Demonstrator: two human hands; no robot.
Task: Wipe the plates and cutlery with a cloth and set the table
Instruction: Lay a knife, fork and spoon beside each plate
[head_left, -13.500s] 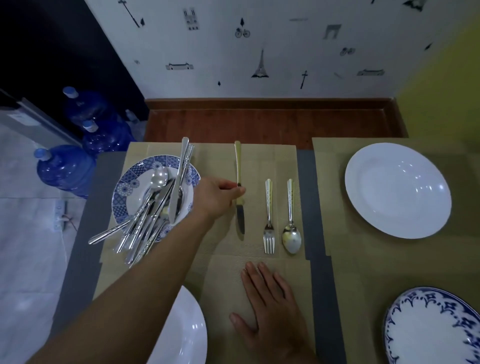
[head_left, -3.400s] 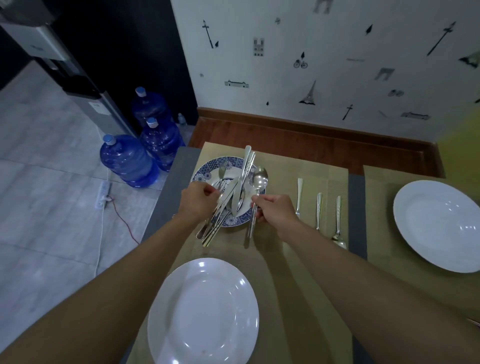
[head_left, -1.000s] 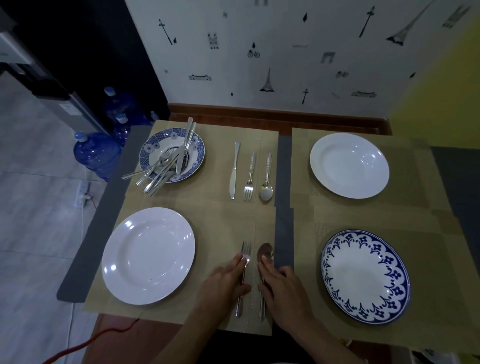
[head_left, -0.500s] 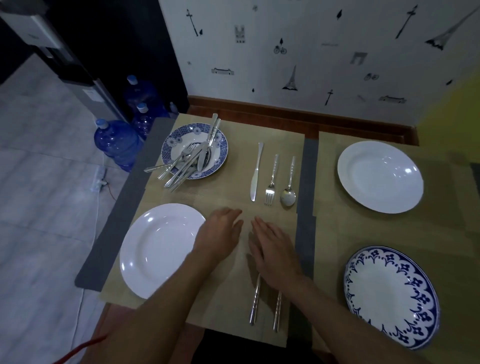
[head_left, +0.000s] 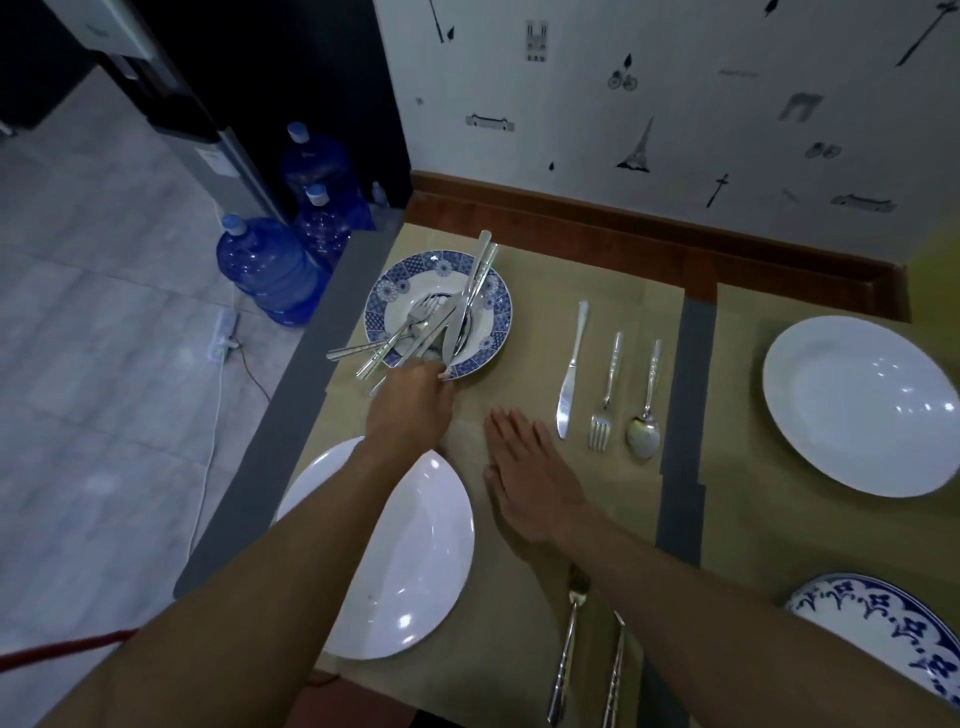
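At the near rim of the blue-patterned plate (head_left: 383, 312), our left hand (head_left: 410, 410) reaches in knuckles up, its fingertips at the handles of the cutlery pile (head_left: 449, 322) heaped on that plate. The back of the hand hides the fingers, so we cannot tell whether they pinch a piece. Just to its right, our right hand (head_left: 524, 478) lies palm down on the placemat (head_left: 514, 639), fingers straight and close together, holding nothing. Beyond the right hand's fingertips and a little to the right, a knife (head_left: 570, 374), a fork (head_left: 609, 387) and a spoon (head_left: 647, 410) lie side by side, apart from one another. Under our left forearm sits a white plate (head_left: 415, 571). Behind the right wrist a second fork (head_left: 568, 649) and a slim handle (head_left: 614, 675) lie side by side, partly covered by the forearm. Well to the right are a far white plate (head_left: 857, 405) and, nearer us, a blue-edged plate (head_left: 883, 623).
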